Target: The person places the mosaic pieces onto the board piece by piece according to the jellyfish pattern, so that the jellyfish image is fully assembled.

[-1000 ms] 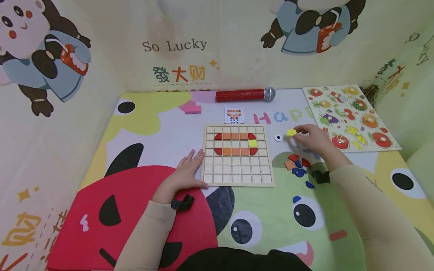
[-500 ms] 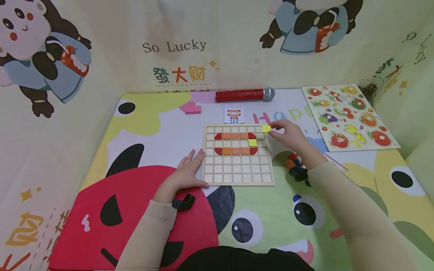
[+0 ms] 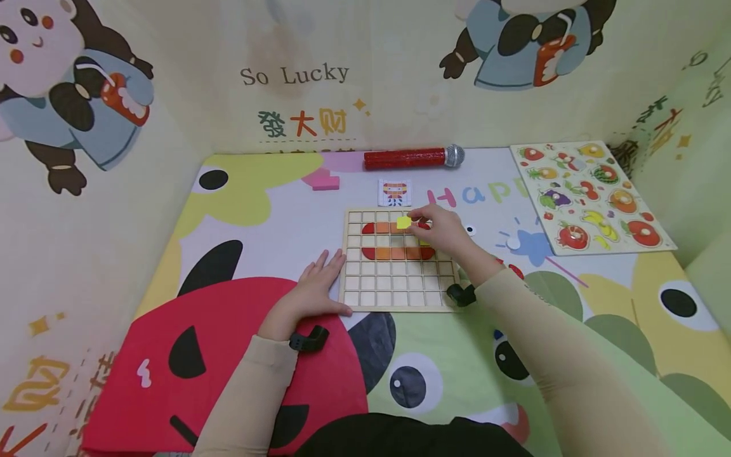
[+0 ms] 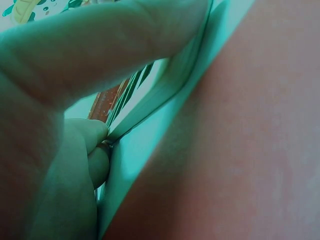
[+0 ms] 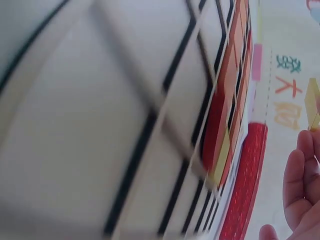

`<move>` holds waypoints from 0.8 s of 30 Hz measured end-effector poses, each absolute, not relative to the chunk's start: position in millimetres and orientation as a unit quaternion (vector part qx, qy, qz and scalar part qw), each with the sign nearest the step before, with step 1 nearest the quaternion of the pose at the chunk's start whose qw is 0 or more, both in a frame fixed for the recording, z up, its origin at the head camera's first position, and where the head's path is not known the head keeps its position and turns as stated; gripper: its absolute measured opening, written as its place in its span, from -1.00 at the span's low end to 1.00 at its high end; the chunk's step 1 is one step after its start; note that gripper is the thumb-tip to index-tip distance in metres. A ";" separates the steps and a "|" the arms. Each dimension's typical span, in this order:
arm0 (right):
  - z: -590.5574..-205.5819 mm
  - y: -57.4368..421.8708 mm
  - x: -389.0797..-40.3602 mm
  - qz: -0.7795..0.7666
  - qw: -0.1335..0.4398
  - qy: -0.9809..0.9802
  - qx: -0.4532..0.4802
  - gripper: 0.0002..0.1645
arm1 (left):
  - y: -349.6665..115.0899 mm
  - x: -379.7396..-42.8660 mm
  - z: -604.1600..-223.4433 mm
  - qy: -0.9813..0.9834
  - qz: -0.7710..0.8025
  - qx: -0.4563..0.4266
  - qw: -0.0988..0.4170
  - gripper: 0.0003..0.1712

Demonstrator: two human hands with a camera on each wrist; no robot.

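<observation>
A wooden grid board (image 3: pixel 400 284) lies on the table with rows of red and orange tiles (image 3: pixel 391 253) set in its cells. Over the board's upper part, my right hand (image 3: pixel 444 233) pinches a yellow square tile (image 3: pixel 403 222) between thumb and fingertips; the right wrist view catches this yellow tile (image 5: pixel 312 102) at its far edge. That hand partly covers another yellow tile (image 3: pixel 424 242) in the grid. My left hand (image 3: pixel 311 289) rests along the board's left edge with fingers spread. In the left wrist view, its thumb (image 4: pixel 115 45) lies against the board's side.
Behind the board is a small pattern card (image 3: pixel 394 193), and farther back a red microphone (image 3: pixel 405 159). A pink block (image 3: pixel 325 183) lies back left. On the right are a fruit puzzle board (image 3: pixel 594 200), a round eye piece (image 3: pixel 470 230) and red pieces (image 3: pixel 516 271), partly hidden by the right arm.
My right hand has carried the yellow tile leftward, from the table right of the board to above the grid's upper rows. The left hand has stayed at the board's edge.
</observation>
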State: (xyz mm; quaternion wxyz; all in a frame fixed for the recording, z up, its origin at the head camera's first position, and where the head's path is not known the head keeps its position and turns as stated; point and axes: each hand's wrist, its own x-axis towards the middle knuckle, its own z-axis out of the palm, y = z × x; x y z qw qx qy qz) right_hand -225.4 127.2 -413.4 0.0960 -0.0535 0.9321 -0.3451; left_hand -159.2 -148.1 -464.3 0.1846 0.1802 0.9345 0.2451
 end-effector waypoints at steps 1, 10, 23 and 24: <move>-414.1 123.0 -225.5 -0.350 0.097 0.930 -0.055 -0.56 | -148.3 -159.3 -464.0 0.935 0.245 0.181 0.184 0.34; -415.6 92.5 -226.8 -0.366 0.105 0.921 -0.082 -0.57 | -148.4 -159.9 -463.5 0.934 0.245 0.182 0.187 0.34; -426.2 69.4 -233.5 -0.256 0.115 0.951 -0.127 -0.57 | -147.7 -159.8 -462.6 0.934 0.239 0.184 0.193 0.33; -427.0 69.0 -233.5 -0.241 0.116 0.955 -0.131 -0.57 | -147.6 -159.5 -462.4 0.934 0.238 0.185 0.193 0.33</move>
